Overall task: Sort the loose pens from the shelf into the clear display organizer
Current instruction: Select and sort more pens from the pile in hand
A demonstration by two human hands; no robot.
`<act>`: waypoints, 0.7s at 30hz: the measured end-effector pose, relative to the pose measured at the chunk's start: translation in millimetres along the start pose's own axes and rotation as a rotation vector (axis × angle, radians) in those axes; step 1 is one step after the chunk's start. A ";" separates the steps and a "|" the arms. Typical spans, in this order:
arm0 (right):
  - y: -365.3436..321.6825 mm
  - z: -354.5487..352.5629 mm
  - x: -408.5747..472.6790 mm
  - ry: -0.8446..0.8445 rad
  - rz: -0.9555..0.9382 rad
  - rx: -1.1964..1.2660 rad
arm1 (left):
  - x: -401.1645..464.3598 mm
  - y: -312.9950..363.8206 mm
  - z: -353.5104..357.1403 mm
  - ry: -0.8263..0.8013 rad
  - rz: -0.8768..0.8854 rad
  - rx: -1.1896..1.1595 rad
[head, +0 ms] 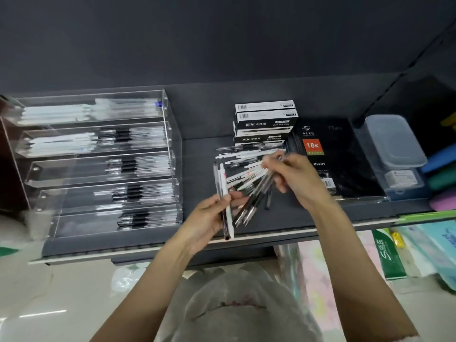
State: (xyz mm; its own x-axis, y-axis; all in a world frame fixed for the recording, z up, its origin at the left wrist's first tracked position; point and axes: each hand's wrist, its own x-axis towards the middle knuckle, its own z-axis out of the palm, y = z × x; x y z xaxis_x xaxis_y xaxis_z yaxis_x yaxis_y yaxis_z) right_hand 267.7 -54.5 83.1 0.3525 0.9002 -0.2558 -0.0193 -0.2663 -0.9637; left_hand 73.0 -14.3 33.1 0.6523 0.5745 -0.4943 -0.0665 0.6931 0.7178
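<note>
The dark shelf (197,144) carries a clear tiered organizer (98,164) at its left, its trays already holding pens. A black diary (328,154) lies right, beside stacked pen boxes (265,124). Loose pens (246,156) lie scattered between. The left hand (209,218) grips several pens upright; the right hand (296,178) pinches a fanned bundle.

right hand (297,180) motion-blurred; its fingers (269,164) hide part of the pens (246,169).

organizer (98,164) left on shelf (197,149) | loose pens (246,159) centre | boxes (265,122) behind, seemingly stacked
</note>
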 end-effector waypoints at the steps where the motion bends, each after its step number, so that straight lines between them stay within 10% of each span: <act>1: -2.2 3.1 -3.9 0.138 -0.031 0.150 | -0.7 2.0 -7.1 0.041 0.033 -0.099; 8: 21.2 100.0 -33.2 0.447 -0.139 0.441 | -14.9 11.5 -17.6 0.069 0.169 -0.497; 21: 57.4 166.1 -54.7 0.372 -0.203 -0.063 | -30.6 12.5 -33.0 0.119 0.228 -0.575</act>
State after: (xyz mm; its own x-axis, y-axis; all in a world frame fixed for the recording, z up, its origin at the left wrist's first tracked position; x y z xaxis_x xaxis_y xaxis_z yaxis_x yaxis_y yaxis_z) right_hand 91.9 -61.8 29.1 0.6571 0.7538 -0.0054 0.1384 -0.1278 -0.9821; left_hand 27.4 -8.9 41.1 0.4877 0.7572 -0.4346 -0.6112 0.6515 0.4494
